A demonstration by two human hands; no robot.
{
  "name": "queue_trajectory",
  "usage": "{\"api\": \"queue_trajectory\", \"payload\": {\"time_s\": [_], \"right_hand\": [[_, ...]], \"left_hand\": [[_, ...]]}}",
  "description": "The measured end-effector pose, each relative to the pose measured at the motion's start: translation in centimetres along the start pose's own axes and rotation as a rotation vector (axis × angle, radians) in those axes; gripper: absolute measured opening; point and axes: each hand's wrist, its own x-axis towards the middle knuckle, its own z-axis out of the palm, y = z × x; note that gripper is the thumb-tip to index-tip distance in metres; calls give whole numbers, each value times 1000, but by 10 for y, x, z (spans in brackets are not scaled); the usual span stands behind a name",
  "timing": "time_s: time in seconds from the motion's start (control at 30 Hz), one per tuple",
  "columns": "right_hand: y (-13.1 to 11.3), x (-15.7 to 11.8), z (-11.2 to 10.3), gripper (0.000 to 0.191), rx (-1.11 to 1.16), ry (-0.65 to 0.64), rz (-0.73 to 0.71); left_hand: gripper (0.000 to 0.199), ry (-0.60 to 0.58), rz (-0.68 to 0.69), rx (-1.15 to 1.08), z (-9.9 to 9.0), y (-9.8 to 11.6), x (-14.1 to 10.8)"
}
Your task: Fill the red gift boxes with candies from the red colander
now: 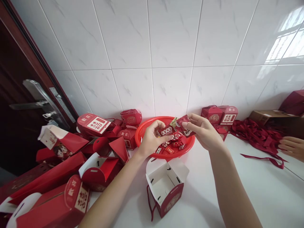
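Over a red plastic basket of wrapped candies, my two hands are raised close together. My left hand is closed on a dark red candy packet with pale lettering. Pinched between the fingers and thumb of my right hand is another red candy packet. A greenish-gold wrapper shows between the two hands; which hand has it, I cannot tell. Just in front of the basket stands an open red gift box, its white inside bare and a red ribbon handle hanging on its left side.
Many red gift boxes, some open, are heaped at the left beside a dark door. More closed boxes stand against the tiled wall. Red ribbons and a cardboard carton lie at right, near another person's hand.
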Motion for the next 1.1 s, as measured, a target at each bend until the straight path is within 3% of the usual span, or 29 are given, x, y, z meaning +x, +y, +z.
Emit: {"api": "queue_trajectory", "payload": {"time_s": [0.13, 0.37, 0.53, 0.63, 0.7, 0.77, 0.93, 1.0, 1.1], "right_hand": [[2, 1, 7, 22, 56, -79, 6], [7, 1, 14, 21, 44, -58, -26], [6, -2, 13, 23, -59, -29, -22], [-1, -7, 11, 21, -199, -46, -27], [-7, -12, 13, 18, -287, -106, -17], [-12, -17, 18, 13, -378, -209, -11], [-10, -24, 40, 10, -566, -620, 91], [-7, -25, 47, 16, -595, -677, 96], [-7, -27, 49, 17, -651, -661, 80]], "left_hand": [[42, 18, 19, -3, 1, -1, -7], [42, 10, -51, 26, -1, 2, -22], [47, -148, -108, 104, -16, 10, -24], [39, -292, -176, 301, -35, 25, -26], [26, -427, -231, 492, -47, 38, -29], [26, -560, -303, 676, -56, 50, -34], [24, -764, -482, 974, -59, 62, -43], [27, -818, -494, 977, -56, 62, -44], [34, -874, -491, 1011, -50, 62, -44]]}}
